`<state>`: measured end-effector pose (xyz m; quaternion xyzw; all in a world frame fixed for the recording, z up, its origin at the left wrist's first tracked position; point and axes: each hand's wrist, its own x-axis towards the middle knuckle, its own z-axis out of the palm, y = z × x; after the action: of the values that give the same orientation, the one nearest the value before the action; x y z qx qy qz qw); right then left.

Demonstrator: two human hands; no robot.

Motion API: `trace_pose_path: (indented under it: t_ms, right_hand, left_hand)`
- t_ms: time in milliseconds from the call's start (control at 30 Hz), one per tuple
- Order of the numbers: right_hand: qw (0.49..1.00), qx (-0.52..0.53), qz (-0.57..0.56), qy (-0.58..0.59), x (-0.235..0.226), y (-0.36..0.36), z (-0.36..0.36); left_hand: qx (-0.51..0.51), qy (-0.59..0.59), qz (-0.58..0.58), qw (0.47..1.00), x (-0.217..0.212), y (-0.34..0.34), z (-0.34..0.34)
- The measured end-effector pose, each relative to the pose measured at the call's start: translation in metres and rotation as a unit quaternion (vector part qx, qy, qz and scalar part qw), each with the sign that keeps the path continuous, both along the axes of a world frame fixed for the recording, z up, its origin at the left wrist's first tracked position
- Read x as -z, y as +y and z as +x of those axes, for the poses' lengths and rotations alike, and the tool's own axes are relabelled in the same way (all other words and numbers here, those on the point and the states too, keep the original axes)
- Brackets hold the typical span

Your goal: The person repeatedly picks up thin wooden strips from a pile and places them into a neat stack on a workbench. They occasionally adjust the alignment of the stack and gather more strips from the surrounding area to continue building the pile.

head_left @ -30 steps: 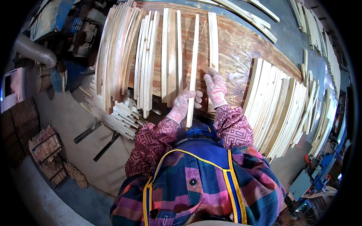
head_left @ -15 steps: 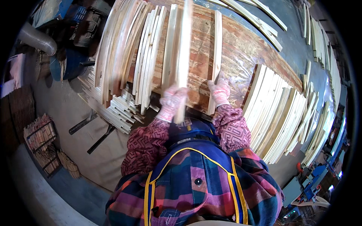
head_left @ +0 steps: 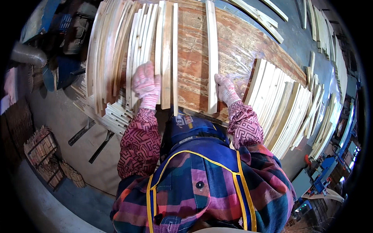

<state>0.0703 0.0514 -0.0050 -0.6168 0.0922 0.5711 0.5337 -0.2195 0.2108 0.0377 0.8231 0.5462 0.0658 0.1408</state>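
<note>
Right grip [head_left: 226, 89] at one strip [head_left: 212, 58], left grip [head_left: 147, 84] at several strips [head_left: 141, 37]

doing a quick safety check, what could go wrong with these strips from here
The narrow strip seems to jut past the near edge of the brown tabletop toward the blue apron, so a bump could shift it. The left hand is over closely laid strips, so fingers might get pinched. The right hand is beside the lone strip and could nudge it askew.

Head-worn fisheye view, facing down, close above the worktable [head_left: 193, 64]
</note>
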Motion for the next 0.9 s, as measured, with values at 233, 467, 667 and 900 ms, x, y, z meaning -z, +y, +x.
trace_pose_path:
  t_ms: [233, 467, 667, 900]
  right_hand:
    - [0.772, 0.03, 0.403, 0.491, -0.075, 0.028, 0.005]
    - [0.887, 0.125, 0.293, 0.333, -0.078, 0.052, 0.013]
    - [0.841, -0.499, 0.036, -0.208, -0.027, 0.06, -0.011]
    - [0.404, -0.689, -0.104, -0.593, -0.063, 0.192, 0.118]
  left_hand:
    - [-0.202, 0.103, -0.198, 0.954, -0.02, -0.007, 0.102]
    - [-0.125, 0.06, -0.166, 0.976, -0.004, -0.031, 0.097]
    - [-0.101, -0.003, -0.193, 0.976, -0.005, -0.019, 0.098]
    - [-0.118, 0.016, -0.152, 0.981, -0.002, -0.028, 0.11]
